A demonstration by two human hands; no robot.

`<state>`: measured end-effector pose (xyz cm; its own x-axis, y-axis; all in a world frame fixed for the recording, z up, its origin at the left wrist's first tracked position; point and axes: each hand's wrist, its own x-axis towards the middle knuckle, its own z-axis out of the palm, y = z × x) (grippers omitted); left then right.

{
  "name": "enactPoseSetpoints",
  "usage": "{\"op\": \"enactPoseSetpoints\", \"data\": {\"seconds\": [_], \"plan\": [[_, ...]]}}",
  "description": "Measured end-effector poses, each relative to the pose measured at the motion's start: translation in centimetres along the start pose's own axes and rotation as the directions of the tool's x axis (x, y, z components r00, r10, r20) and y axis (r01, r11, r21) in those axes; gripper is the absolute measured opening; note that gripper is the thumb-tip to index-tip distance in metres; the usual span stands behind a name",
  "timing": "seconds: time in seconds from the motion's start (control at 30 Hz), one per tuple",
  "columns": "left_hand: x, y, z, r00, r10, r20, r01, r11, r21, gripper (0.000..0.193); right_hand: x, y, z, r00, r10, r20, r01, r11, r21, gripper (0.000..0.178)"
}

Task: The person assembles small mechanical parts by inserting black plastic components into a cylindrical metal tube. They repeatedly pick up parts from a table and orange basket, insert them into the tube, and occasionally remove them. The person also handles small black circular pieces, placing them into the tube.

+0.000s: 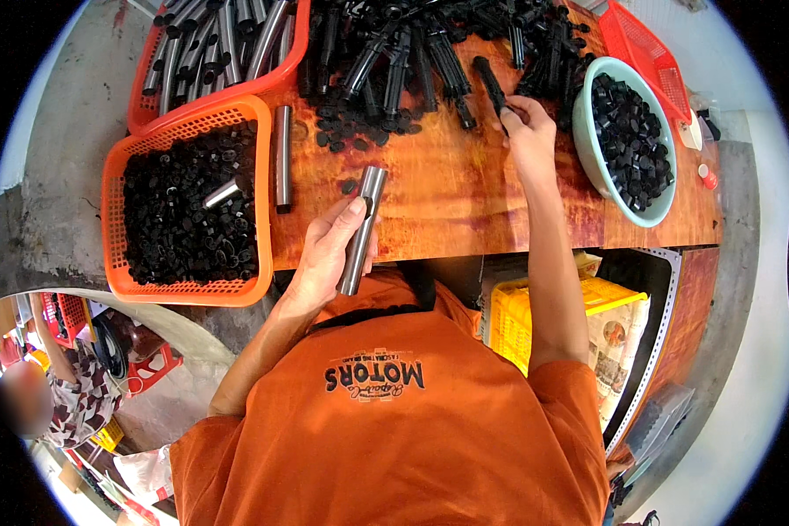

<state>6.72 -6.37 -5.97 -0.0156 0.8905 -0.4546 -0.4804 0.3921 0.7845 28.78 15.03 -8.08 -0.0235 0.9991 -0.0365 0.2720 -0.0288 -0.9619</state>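
Two hands are both occupied. The left hand point(323, 245) wraps a metal tube point(361, 235), its thumb lying across the upper half; I suppose this grip is chosen so that both ends are free. The tube is over the near edge of the desk point(447, 202), before the shirt point(394, 438). The right hand point(529, 133) pinches a slim black part point(489, 81) at its near end, perhaps to leave the far length uncovered. The orange basket point(188, 293) at 9 to 10 o'clock from the left hand, and the pale bowl point(590, 156) at 3 o'clock from the right, probably stand there for easy reach. The tube's long axis runs slantwise: its far end points between 12 and 1 o'clock, its near end between 6 and 7. The black part points to 11 o'clock.
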Motion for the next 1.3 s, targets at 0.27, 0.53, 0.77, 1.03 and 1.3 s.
{"op": "enactPoseSetpoints", "data": {"seconds": [0.27, 0.53, 0.77, 1.03, 1.3], "plan": [[0.4, 0.4, 0.3, 0.993, 0.118, -0.004, -0.118, 0.993, -0.016, 0.041, -5.3, -1.0, -3.2, 0.988, 0.100, 0.115, -0.138, 0.908, 0.395, 0.021], [1.5, 1.8, 0.9, 0.970, 0.239, -0.035, -0.236, 0.970, 0.058, 0.024, -7.1, -3.0, -6.2, 0.830, -0.044, 0.556, -0.213, 0.897, 0.388, 0.029], [0.7, 2.7, 2.4, 0.993, 0.089, 0.081, -0.090, 0.996, 0.017, 0.030, -7.0, -5.9, -5.2, 0.643, -0.035, 0.765, -0.129, 0.980, 0.154, 0.032], [1.1, 1.8, 2.3, 0.983, 0.167, 0.075, -0.152, 0.974, -0.165, 0.020, -7.2, -5.4, -1.4, 0.881, -0.214, 0.421, -0.097, 0.790, 0.605, 0.057], [1.1, 1.1, 2.6, 0.982, 0.184, 0.033, -0.179, 0.976, -0.121, 0.025, -12.2, -4.9, 2.8, 0.911, -0.055, 0.408, -0.191, 0.822, 0.537, 0.042]]}}
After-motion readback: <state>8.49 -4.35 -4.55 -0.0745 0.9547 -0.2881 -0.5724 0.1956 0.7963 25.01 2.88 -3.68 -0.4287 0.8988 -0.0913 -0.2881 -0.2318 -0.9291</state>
